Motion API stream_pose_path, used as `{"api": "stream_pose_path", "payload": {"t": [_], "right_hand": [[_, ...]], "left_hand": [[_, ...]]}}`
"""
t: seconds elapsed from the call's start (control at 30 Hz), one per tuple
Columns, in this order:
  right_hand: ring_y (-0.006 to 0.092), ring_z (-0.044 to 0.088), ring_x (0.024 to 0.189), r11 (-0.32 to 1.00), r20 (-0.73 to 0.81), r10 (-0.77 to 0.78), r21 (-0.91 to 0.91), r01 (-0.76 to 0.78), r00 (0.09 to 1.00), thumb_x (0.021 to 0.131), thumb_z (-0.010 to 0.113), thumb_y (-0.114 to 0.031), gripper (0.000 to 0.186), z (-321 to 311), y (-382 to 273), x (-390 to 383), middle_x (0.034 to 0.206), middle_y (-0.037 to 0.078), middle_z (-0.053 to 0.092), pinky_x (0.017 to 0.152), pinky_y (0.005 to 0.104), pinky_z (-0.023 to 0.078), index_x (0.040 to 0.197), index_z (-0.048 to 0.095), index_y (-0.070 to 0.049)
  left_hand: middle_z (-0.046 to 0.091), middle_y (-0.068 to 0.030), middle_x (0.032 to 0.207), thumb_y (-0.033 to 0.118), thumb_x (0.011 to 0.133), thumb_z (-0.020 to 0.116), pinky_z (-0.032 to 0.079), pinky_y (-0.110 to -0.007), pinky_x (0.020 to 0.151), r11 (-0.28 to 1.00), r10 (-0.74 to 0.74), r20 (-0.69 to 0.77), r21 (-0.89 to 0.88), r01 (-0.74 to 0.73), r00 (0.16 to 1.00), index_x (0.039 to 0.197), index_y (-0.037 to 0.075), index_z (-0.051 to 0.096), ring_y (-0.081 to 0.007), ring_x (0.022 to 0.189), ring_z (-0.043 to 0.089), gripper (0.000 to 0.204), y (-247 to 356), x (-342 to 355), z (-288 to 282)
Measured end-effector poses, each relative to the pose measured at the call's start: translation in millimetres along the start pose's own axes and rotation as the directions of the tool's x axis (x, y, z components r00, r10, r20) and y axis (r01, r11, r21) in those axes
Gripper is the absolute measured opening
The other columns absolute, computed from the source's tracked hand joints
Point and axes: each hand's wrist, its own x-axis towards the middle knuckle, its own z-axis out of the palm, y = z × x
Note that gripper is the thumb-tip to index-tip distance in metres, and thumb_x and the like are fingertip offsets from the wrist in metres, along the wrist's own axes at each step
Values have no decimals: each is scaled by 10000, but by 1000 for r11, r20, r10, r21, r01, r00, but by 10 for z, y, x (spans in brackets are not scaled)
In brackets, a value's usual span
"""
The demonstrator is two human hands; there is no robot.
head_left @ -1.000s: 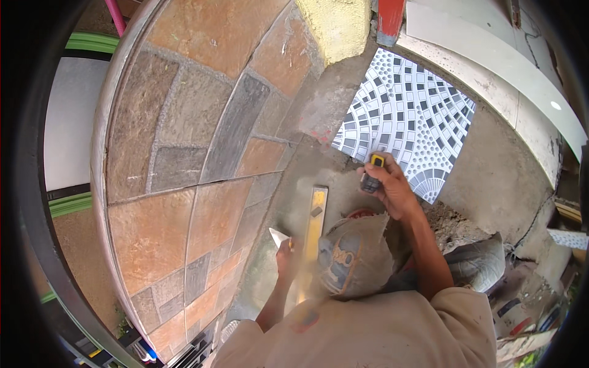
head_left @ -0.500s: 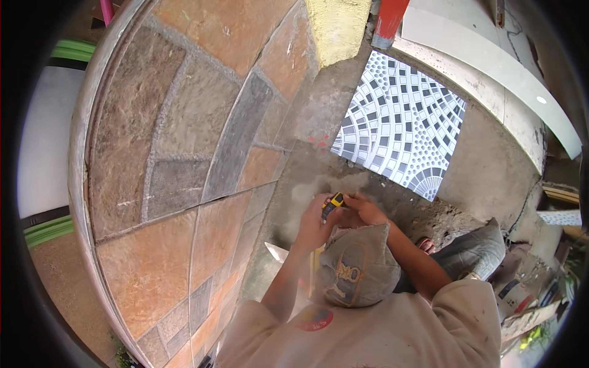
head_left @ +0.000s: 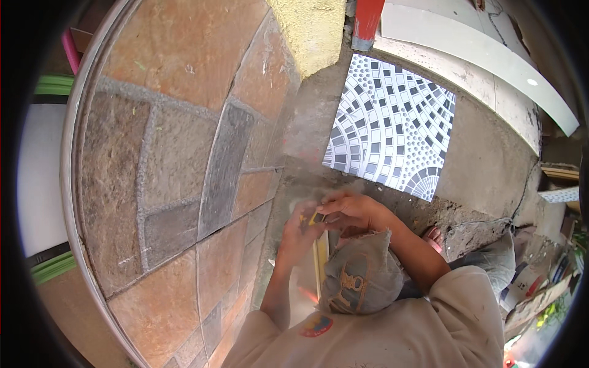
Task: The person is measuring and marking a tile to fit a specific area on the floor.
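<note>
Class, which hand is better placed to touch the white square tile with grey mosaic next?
Probably the right hand: it is closer to the white square tile with grey mosaic; the left hand sits farther from it, to the left.

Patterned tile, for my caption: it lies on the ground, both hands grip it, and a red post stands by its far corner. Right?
The grip is wrong: the head view shows left hand and right hand together at a small yellow-and-black tool, off the patterned tile, which lies on the ground, a red post by its far corner.

Stone-tiled wall [head_left: 165,159], grey concrete floor [head_left: 478,159]
</note>
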Motion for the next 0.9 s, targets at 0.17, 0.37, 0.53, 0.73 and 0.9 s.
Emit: {"api": "stream_pose_path", "payload": {"t": [0.17, 0.37, 0.53, 0.73, 0.9], "right_hand": [[145, 592, 898, 948, -199, -235, -263, 179, 951, 842, 763, -188, 213, -105, -876, -278, 968, 27, 645, 787, 344, 481, 954, 602, -105], [136, 656, 761, 794, -228, -608, -187, 579, 760, 929, 668, -125, 176, -281, -2332, -168, 852, 87, 648, 676, 207, 567, 976, 606, 32], [215, 680, 755, 745, -403, -645, -146, 650, 649, 903, 707, -126, 274, -410, -2222, 690, 924, 121, 639, 652, 270, 600, 1055, 593, 73], [214, 696, 717, 674, -400, -738, -473, 568, 543, 938, 636, -74, 336, -214, -2181, 892, 881, 140, 659, 543, 243, 541, 1200, 493, 80], [167, 681, 639, 636, -449, -771, -523, 567, 452, 925, 651, -82, 200, -349, -2295, 1233, 835, 137, 671, 455, 255, 484, 1073, 556, 14]], "left_hand": [[621, -170, 1167, 115, 771, 709, 475, -392, 916, 886, 158, 9, 441, -146, 987, 1259, 72, 557, -335, 1070, 601, 513, 139, 179, 82], [604, -152, 994, 102, 825, 585, 473, -334, 806, 875, 193, -186, 477, -83, 963, 1139, -3, 590, -220, 900, 592, 331, -840, -120, -455], [630, -149, 979, 158, 876, 584, 477, -375, 828, 866, 159, -310, 499, 18, 937, 1067, 20, 638, -270, 935, 599, 241, -671, -81, -384], [604, -105, 860, 170, 898, 573, 459, -361, 720, 885, 113, -391, 458, 86, 914, 1015, 30, 644, -234, 809, 565, 196, -734, 81, -308], [529, -31, 696, 109, 897, 538, 407, -284, 569, 885, 229, -388, 465, -25, 893, 952, -11, 626, -100, 622, 483, 158, -558, 409, -217]]}}
